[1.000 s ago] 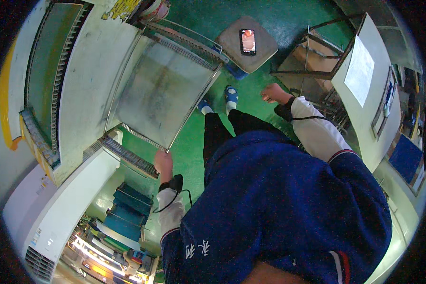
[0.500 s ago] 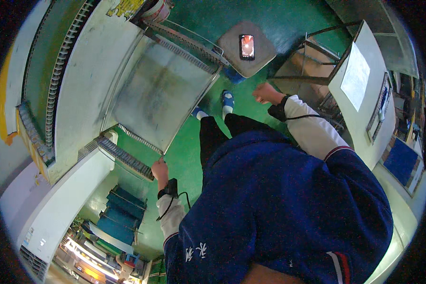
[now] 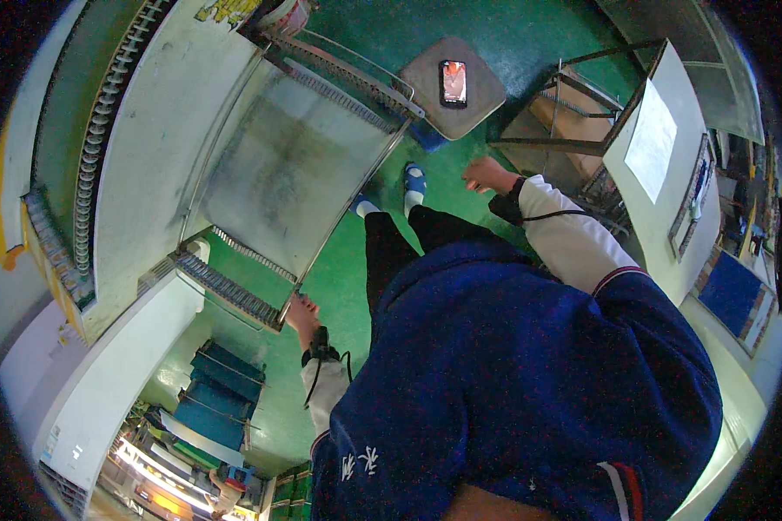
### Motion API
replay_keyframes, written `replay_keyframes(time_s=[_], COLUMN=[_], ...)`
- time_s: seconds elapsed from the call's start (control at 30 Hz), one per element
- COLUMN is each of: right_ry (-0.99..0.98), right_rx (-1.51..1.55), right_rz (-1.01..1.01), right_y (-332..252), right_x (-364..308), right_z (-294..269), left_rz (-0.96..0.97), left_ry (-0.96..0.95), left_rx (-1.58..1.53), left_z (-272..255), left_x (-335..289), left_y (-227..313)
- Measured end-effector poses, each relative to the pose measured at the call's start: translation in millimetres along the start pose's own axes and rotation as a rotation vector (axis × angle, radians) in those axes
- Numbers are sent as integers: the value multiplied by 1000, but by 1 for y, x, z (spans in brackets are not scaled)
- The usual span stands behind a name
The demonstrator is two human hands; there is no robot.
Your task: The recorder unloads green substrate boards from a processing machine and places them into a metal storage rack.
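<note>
A tilted metal-edged drying rack shelf point(image 3: 297, 169) with rows of springs along its ends stands in front of me on the left. My left hand point(image 3: 302, 314) is at its near lower corner, fingers curled round the metal edge; the exact grip is partly hidden. Out over the green floor to the right, my right hand point(image 3: 490, 175) hangs in the air with loosely bent fingers, slightly apart and holding nothing visible. It is nearest to a metal-framed stand point(image 3: 565, 143). Both wrists carry black straps with cables.
A phone point(image 3: 453, 83) with a lit screen lies on a square stool point(image 3: 478, 113) ahead. To the right, a pale tabletop point(image 3: 699, 113) bears a white sheet point(image 3: 652, 143). A long pale machine point(image 3: 161, 113) runs along the left. Dark blue sheets point(image 3: 213, 408) hang at lower left.
My left hand has shifted slightly right and turned at the shelf corner. The fingers of my right hand have loosened a little. The shelf and phone look much the same.
</note>
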State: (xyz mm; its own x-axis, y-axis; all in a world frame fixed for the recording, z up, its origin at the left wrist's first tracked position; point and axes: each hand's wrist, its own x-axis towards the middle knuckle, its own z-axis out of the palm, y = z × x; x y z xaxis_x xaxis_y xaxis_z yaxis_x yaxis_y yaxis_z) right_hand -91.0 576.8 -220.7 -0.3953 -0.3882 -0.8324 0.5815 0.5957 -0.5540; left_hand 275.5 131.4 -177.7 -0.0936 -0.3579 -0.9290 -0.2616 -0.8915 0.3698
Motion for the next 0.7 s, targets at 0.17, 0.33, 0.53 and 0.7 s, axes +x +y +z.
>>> replay_keyframes(time_s=[0.17,0.33,0.53,0.7], right_ry=[-42,135,-42,-267], right_rx=[-392,-65,97,218], right_rz=[-348,117,146,-169], right_y=[-7,-42,-33,-61], right_x=[10,-1,21,11], right_z=[-1,19,17,6], left_rz=[-4,346,261,-33], left_ry=[-10,202,102,24], left_rx=[-409,455,336,-44], left_z=[2,9,8,-20], left_x=[-3,-25,-26,-23], left_y=[-22,-7,-7,5])
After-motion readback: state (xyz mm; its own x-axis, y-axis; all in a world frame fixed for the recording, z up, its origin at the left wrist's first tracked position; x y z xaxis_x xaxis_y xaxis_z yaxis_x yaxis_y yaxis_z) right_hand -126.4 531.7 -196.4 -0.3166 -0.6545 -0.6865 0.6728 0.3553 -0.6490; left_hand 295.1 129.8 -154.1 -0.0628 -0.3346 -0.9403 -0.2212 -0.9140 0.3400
